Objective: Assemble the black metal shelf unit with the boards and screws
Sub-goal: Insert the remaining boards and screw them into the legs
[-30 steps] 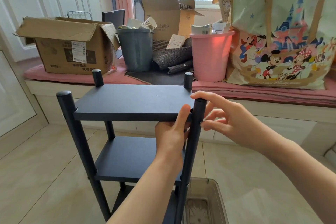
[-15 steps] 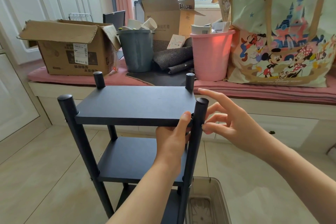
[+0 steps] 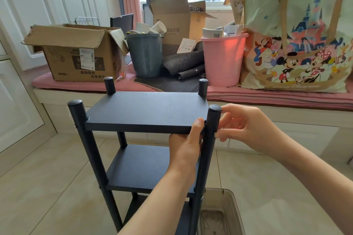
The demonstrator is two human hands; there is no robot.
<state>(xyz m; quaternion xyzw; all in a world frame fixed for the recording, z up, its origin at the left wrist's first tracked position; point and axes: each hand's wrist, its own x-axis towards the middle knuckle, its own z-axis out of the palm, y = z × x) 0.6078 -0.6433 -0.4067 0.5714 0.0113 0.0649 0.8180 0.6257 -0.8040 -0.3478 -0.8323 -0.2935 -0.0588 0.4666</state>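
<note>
On the tiled floor before the window seat stands the black shelf unit (image 3: 145, 139). The cartoon bag (image 3: 298, 44) reads "Disney". The left hand (image 3: 186, 145) grips the top board (image 3: 147, 112); the right hand (image 3: 246, 126) pinches the front-right post (image 3: 211, 129).

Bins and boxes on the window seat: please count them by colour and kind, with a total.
Grey bin: 1
Pink bin: 1
Cardboard boxes: 2
Total: 4
</note>
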